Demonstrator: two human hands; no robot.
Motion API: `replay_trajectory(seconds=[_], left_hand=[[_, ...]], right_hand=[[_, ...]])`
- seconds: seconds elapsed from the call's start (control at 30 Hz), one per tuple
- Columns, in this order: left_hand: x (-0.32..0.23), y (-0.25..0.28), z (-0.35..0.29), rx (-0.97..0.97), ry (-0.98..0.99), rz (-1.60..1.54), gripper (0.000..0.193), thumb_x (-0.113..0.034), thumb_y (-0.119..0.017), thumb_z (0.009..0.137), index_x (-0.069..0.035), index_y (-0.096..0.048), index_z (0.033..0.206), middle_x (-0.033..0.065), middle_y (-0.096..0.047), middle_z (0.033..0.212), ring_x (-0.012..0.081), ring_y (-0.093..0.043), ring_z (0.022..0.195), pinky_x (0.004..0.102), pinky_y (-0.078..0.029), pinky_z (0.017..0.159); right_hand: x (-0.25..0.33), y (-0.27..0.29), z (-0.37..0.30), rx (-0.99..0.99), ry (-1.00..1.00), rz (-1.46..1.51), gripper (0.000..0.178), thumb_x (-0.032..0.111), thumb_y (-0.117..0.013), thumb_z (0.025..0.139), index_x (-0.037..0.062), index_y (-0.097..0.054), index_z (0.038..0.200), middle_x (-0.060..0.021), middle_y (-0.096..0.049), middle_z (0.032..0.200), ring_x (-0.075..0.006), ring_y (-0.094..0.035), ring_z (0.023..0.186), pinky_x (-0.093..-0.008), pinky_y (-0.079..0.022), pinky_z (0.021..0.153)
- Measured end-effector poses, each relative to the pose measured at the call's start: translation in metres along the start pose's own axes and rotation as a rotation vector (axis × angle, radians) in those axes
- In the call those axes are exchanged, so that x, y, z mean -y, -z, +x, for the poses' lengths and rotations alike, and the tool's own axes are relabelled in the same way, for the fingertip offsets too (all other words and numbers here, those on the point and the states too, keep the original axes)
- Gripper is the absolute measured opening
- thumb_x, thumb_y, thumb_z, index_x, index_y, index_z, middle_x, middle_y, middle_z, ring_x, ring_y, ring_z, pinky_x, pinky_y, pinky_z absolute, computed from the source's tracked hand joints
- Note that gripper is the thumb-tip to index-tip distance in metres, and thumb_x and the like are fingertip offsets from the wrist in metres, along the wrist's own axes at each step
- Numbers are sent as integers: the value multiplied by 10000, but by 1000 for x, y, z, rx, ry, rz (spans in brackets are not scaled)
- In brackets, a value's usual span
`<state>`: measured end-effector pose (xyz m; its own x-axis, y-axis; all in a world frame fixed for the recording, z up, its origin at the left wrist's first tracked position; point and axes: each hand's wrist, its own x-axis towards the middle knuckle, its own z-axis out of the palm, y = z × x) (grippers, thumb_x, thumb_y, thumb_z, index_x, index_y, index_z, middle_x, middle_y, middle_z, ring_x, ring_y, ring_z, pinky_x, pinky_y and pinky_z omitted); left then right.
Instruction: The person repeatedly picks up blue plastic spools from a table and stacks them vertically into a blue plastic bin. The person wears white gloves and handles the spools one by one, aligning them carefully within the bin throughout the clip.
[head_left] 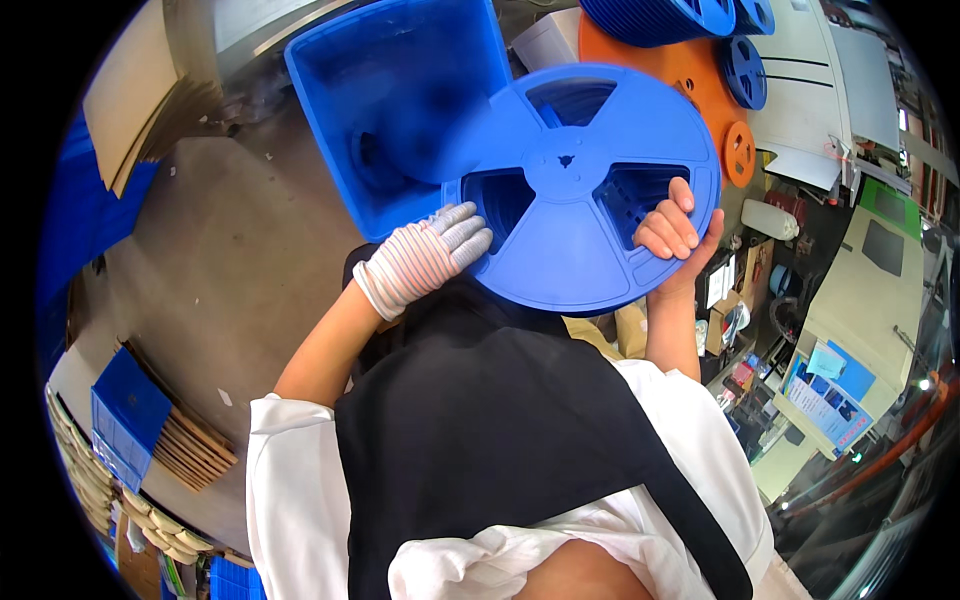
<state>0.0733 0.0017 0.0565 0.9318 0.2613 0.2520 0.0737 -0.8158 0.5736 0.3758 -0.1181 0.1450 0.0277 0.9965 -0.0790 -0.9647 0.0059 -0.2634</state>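
Held one large blue reel (572,190) out before one black apron (480,420), broad face toward the camera. Counted three windows (568,100) and one small centre hole (566,161) on that face; could not count the layers beneath. Clasped the reel's right edge with one bare right grip (672,226), closed on it, hooking fingers into one window. Laid one left grip (425,255) on the opposite edge with fingers straight, wearing one striped glove (400,275) with grey fingertips. Could not tell that grip's hold, for want of any sight of its thumb.

Saw one blue bin (420,60) behind the reel's left side, partly covered by it, with one darker round thing (372,158) inside, blurred. Found one pile of blue reels (655,20), too closely nested to count, on one orange surface (620,55), with one smaller blue reel (745,72) beside it. Noted one orange disc (739,153) lower down, one white bottle (770,219) lying farther right, and one pale machine (860,300) beyond. At far left, saw one bundle of brown cardboard (195,445) on the floor (220,250), with one blue sheet (128,410) against it.
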Motion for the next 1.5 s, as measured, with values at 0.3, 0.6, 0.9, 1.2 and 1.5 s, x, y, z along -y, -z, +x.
replay_trajectory(seconds=[0.3, 0.6, 0.9, 1.2, 1.5], left_hand=[[1, 19, -48, -614, 908, -1703, 328, -66, -644, 916, -33, -546, 1227, 121, -655, 1115, 275, -627, 1088, 383, -562, 895], [17, -1, -83, -829, 992, -1895, 409, -87, -687, 883, -14, -509, 1244, 142, -631, 1154, 322, -632, 1102, 396, -628, 830], [45, -34, -63, -687, 1204, -1602, 335, -55, -592, 939, -10, -490, 1254, 136, -635, 1157, 277, -629, 1085, 397, -603, 843], [124, -151, -19, -309, 1610, -1182, 670, -208, -623, 930, -182, -259, 1492, 133, -527, 1372, 299, -574, 1176, 479, -478, 959], [87, -116, -35, -72, 796, -169, 862, -244, -736, 776, -145, -291, 1507, 206, -344, 1514, 393, -317, 1402, 446, -320, 1129]], right_hand=[[3, 9, -12, -539, 30, -359, 453, 289, -557, 953, -39, -503, 1262, -50, -529, 832, -163, -489, 745, -326, -445, 723], [7, 28, -44, -701, 71, -347, 369, 253, -592, 933, 6, -540, 1202, -58, -566, 824, -158, -531, 717, -320, -479, 665], [-15, 35, -49, -882, 81, -401, 350, 216, -593, 900, 12, -539, 1179, -87, -606, 911, -200, -591, 810, -383, -523, 751], [-25, 46, -62, -835, -35, -375, 307, 230, -598, 878, 42, -549, 1116, -46, -551, 773, -162, -522, 687, -349, -466, 683], [4, 41, -69, -309, 71, -63, 311, 304, -613, 908, 51, -493, 1042, -7, -446, 652, -123, -462, 567, -289, -395, 566]])
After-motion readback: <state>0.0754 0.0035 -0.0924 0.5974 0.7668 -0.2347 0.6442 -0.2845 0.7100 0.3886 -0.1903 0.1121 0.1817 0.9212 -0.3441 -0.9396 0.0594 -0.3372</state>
